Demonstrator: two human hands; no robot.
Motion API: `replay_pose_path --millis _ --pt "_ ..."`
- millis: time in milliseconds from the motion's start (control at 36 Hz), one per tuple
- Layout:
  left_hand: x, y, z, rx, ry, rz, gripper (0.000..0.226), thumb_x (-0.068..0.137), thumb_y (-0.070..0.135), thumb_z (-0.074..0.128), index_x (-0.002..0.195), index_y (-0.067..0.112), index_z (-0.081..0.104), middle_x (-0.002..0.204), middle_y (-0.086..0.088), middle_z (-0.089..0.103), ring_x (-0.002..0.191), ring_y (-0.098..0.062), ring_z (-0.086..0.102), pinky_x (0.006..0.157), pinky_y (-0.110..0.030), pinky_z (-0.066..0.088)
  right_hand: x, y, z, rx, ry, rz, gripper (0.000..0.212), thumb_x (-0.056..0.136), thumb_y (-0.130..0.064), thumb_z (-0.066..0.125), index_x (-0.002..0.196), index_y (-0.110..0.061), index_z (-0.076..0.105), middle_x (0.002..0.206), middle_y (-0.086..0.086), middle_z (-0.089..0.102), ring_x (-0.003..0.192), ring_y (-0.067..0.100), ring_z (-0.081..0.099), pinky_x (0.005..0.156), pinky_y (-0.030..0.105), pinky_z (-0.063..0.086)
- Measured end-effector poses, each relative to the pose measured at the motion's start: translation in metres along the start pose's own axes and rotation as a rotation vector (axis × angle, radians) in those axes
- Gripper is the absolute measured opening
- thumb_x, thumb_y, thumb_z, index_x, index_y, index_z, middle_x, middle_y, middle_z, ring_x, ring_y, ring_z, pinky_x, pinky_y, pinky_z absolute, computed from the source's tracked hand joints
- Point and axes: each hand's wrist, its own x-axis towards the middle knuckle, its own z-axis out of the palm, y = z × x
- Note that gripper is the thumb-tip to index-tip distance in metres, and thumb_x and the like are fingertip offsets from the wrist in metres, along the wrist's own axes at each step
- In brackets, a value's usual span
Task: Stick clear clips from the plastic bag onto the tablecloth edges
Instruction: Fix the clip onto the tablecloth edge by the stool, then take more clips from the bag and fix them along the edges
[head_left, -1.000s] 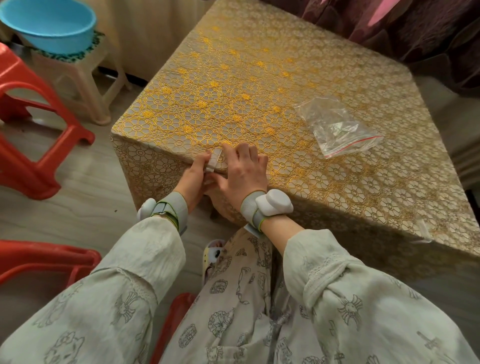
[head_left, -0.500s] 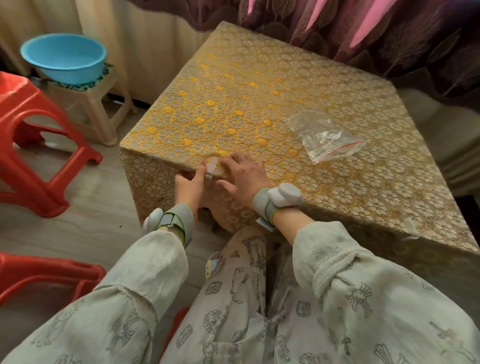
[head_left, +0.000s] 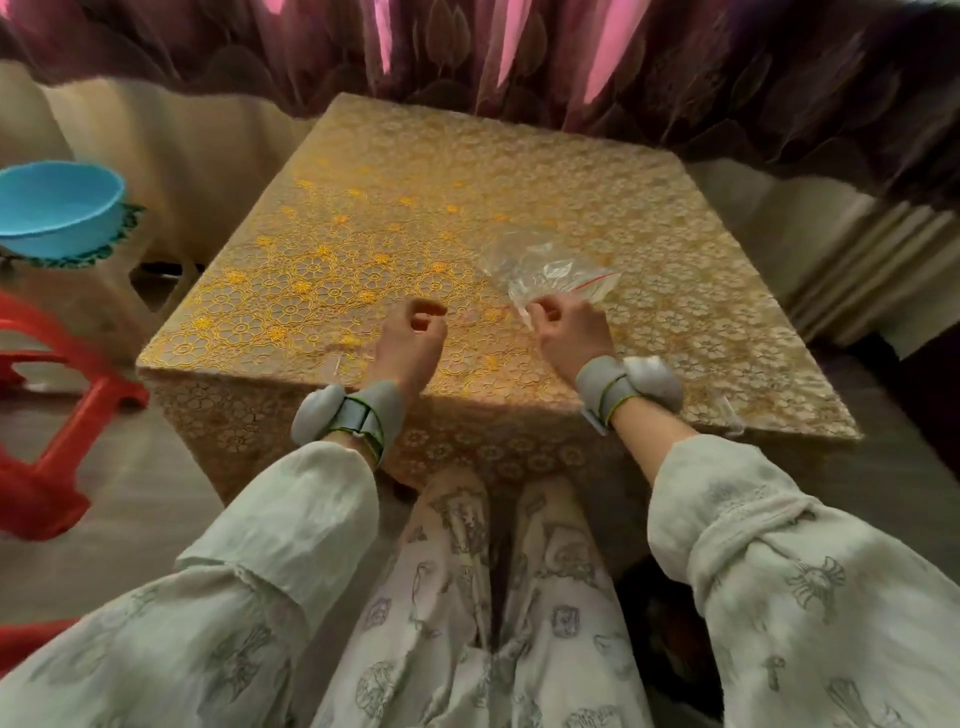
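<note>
A gold lace tablecloth (head_left: 426, 218) covers a square table in front of me. A clear plastic bag (head_left: 545, 273) with a red zip strip lies on it, right of centre. My right hand (head_left: 569, 332) pinches the bag's near corner. My left hand (head_left: 413, 338) hovers over the cloth near the front edge, fingers loosely curled with nothing visible in them. A clear clip (head_left: 340, 361) sits faintly on the front edge left of that hand. Another clear clip (head_left: 730, 413) shows at the front right edge.
A blue basin (head_left: 57, 208) rests on a beige stool at the left. Red plastic stools (head_left: 52, 415) stand on the floor to the left. Dark red curtains (head_left: 571, 67) hang behind the table. My knees press against the table's front.
Both hands left the front edge, where they pressed a clip. The right hand moved right to the bag and took its corner. The left hand rose over the cloth. The view tilted up.
</note>
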Motion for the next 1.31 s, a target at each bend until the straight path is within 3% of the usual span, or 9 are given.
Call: replay_pose_path --millis 250,444,556,694,778,1000,1111,1194,1306 --pt "0.05 0.018 0.045 0.255 -0.067 0.119 0.035 0.091 0.01 0.04 0.121 0.02 0.054 0.131 -0.005 0.052 0.101 -0.024 0.059 0.082 -0.031 0.05 0.044 0.04 -0.016 0.046 0.035 0.213 0.032 0.089 -0.01 0.044 0.109 -0.009 0.07 0.115 0.014 0.069 0.109 0.031 0.061 0.094 0.036 0.049" --pt "0.12 0.015 0.077 0.516 -0.087 0.306 0.047 0.088 0.009 0.045 0.133 0.022 0.043 0.147 -0.008 0.035 0.138 -0.027 0.027 0.113 -0.037 0.024 0.088 0.045 -0.005 0.053 -0.002 0.152 0.028 0.087 -0.002 0.047 0.102 0.002 0.07 0.117 0.014 0.066 0.111 0.027 0.058 0.089 0.024 0.037" --pt "0.157 0.009 0.087 0.579 -0.169 0.344 0.049 0.09 0.013 0.047 0.137 0.024 0.039 0.153 -0.005 0.025 0.143 -0.029 0.019 0.117 -0.04 0.019 0.114 0.047 0.007 -0.001 -0.097 0.164 0.018 0.086 -0.004 0.048 0.082 0.002 0.064 0.073 0.009 0.059 0.081 0.025 0.049 0.074 0.031 0.037" --pt "0.177 0.001 0.089 0.629 -0.16 0.36 0.047 0.088 0.025 0.054 0.134 0.027 0.044 0.145 -0.001 0.039 0.132 -0.028 0.034 0.107 -0.039 0.028 0.142 0.048 0.017 -0.115 -0.198 0.141 0.021 0.093 -0.008 0.038 0.107 0.0 0.052 0.118 0.023 0.057 0.111 0.034 0.054 0.088 0.033 0.04" --pt "0.184 0.002 0.091 0.582 -0.153 0.323 0.045 0.085 0.029 0.058 0.13 0.027 0.049 0.139 -0.002 0.044 0.129 -0.027 0.035 0.107 -0.04 0.027 0.16 0.052 0.033 -0.159 -0.195 0.129 0.032 0.089 -0.028 0.053 0.113 -0.007 0.058 0.111 0.012 0.06 0.107 0.028 0.058 0.088 0.03 0.047" --pt "0.191 0.0 0.092 0.527 -0.137 0.268 0.034 0.084 0.03 0.058 0.117 0.023 0.06 0.131 -0.006 0.046 0.125 -0.025 0.039 0.108 -0.043 0.032 0.171 0.057 0.036 -0.253 -0.195 0.102 0.029 0.087 -0.026 0.053 0.112 -0.013 0.059 0.11 0.01 0.06 0.105 0.029 0.06 0.081 0.029 0.046" --pt "0.191 0.0 0.094 0.526 -0.088 0.25 0.032 0.086 0.027 0.057 0.117 0.022 0.06 0.135 -0.01 0.043 0.127 -0.028 0.038 0.109 -0.043 0.031 0.168 0.05 0.024 -0.096 -0.223 0.155 0.036 0.087 -0.028 0.06 0.113 -0.005 0.052 0.115 0.014 0.055 0.108 0.028 0.056 0.088 0.031 0.044" --pt "0.189 0.002 0.091 0.613 -0.086 0.267 0.035 0.087 0.029 0.055 0.121 0.022 0.057 0.139 -0.009 0.041 0.129 -0.029 0.036 0.107 -0.041 0.031 0.159 0.047 0.013 -0.018 -0.196 0.071 0.011 0.09 -0.019 0.054 0.093 -0.009 0.057 0.123 0.017 0.05 0.103 0.026 0.052 0.091 0.027 0.04" --pt "0.191 0.003 0.085 0.728 -0.136 0.214 0.04 0.088 0.036 0.054 0.127 0.028 0.051 0.145 -0.005 0.035 0.132 -0.028 0.034 0.109 -0.046 0.032 0.149 0.048 0.002 0.329 -0.053 0.193 0.012 0.087 -0.017 0.059 0.098 -0.01 0.062 0.099 0.008 0.062 0.091 0.023 0.061 0.088 0.037 0.051"
